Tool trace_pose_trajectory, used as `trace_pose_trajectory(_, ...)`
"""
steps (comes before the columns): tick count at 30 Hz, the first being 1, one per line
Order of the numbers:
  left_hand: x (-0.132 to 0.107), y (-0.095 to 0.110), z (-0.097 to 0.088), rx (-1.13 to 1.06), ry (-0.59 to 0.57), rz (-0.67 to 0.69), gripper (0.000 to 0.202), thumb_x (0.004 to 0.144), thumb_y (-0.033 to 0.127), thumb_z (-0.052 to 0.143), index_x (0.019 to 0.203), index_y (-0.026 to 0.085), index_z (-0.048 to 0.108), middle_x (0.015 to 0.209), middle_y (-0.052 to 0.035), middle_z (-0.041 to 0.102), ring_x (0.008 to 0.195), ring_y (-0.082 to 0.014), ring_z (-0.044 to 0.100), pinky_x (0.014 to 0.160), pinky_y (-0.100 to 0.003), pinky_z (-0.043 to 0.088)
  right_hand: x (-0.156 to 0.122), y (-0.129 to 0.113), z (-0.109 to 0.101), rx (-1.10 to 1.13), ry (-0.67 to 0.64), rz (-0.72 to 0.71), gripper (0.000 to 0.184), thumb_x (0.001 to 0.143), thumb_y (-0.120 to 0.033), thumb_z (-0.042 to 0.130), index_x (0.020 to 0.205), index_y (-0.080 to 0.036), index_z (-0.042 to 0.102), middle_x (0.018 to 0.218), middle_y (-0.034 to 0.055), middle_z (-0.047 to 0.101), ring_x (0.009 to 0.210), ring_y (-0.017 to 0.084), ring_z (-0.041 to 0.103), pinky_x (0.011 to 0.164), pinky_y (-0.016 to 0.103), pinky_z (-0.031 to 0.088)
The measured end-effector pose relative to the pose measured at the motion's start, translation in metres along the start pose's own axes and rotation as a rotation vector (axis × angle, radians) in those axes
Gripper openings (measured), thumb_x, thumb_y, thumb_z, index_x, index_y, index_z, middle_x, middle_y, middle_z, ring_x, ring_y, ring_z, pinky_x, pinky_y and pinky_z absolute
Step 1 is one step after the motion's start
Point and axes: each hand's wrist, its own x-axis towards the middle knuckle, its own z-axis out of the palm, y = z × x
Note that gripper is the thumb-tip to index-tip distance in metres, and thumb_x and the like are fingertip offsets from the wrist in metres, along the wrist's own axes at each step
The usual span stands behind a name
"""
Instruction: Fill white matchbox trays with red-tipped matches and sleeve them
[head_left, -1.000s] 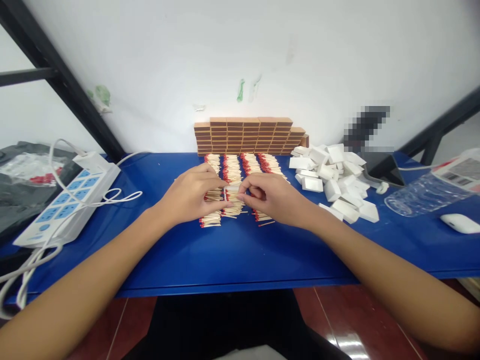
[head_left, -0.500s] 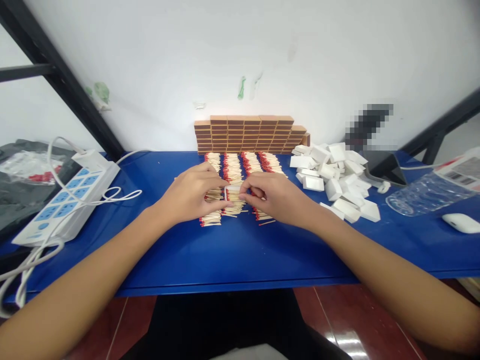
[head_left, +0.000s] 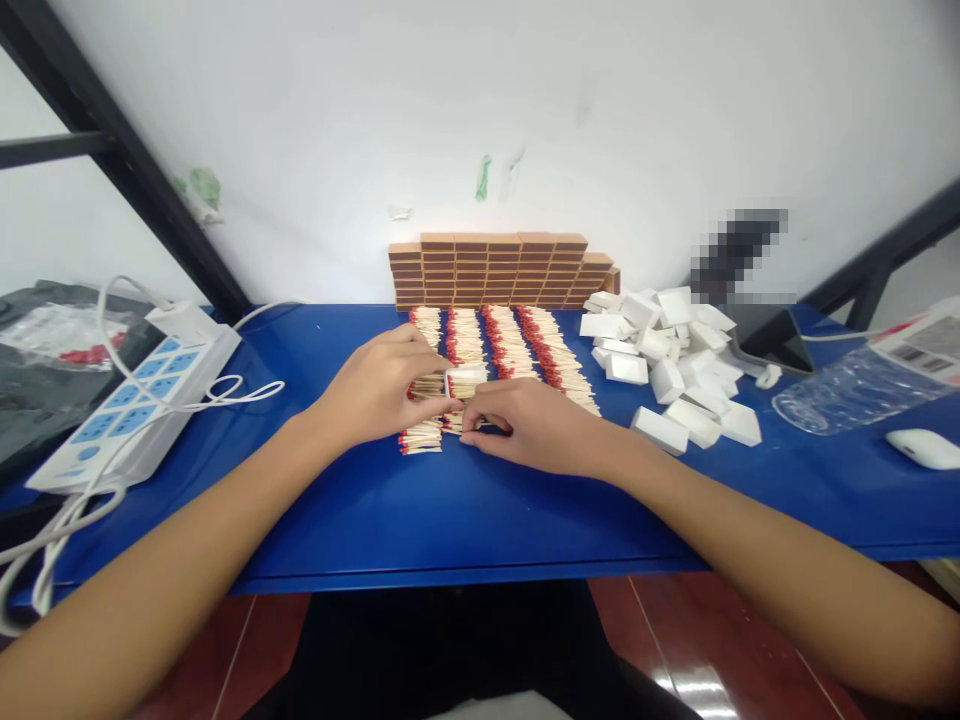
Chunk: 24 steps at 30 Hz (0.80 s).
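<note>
Matchsticks fill the middle of the head view: wooden red-tipped matches lie in four long rows on the blue desk. The left hand has its grip closed narrow on a small white cardboard tray, pinching the tray's left end between thumb and forefinger. The tray sits just above the rows and shows matches inside.

Just right of and below that grip, the right hand lies low, palm down. Its fingertips are drawn close together on the loose sticks at the near end of the rows. Whether this grip actually holds any sticks cannot be told.

Beyond both grips, against the white wall, stands a stacked bank of brown matchbox sleeves. A heap of white cardboard boxes is near the right grip, on its right. Farther right lie a crumpled clear plastic bag and a white computer mouse. Well left of the left grip sits a white power strip with blue sockets, its white cable looped on the desk.
</note>
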Motion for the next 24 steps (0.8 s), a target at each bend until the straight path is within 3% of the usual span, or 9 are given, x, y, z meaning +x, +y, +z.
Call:
trace_pose_trajectory(6,-0.0002,0.0004,-0.0009,-0.006,-0.017,-0.004,0.035,0.089,0.045,0.076,0.107,0.015,0.078,0.092,-0.0094,0.076,0.094,-0.025,0.065,0.077,-0.036,0.055,-0.0012,-0.0003,-0.0006,-0.046,-0.025,0.03,0.008,0.092,-0.015,0.063,0.087,-0.018,0.069,0.09,0.0015,0.072,0.077,0.015,0.061,0.069,0.028,0.04)
trace_pose_trajectory(16,-0.001,-0.0011,-0.0009,0.001,-0.013,0.0,0.034,0.09,0.044,0.076,0.108,0.016,0.078,0.093,-0.0093,0.076,0.095,-0.025,0.065,0.077,-0.036,0.055,-0.0016,0.0028,0.001,-0.048,0.008,-0.002,0.008,0.096,-0.018,0.062,0.098,-0.019,0.07,0.098,0.0039,0.075,0.084,0.017,0.066,0.075,0.03,0.044)
trace_pose_trajectory(24,-0.0016,-0.0012,-0.0008,-0.001,-0.017,-0.006,0.035,0.09,0.045,0.077,0.109,0.016,0.077,0.093,-0.0088,0.076,0.094,-0.0242,0.064,0.076,-0.035,0.054,-0.0011,0.0007,0.0006,-0.05,-0.018,0.011,0.009,0.095,-0.017,0.061,0.092,-0.019,0.07,0.094,0.0025,0.074,0.082,0.017,0.065,0.072,0.03,0.042)
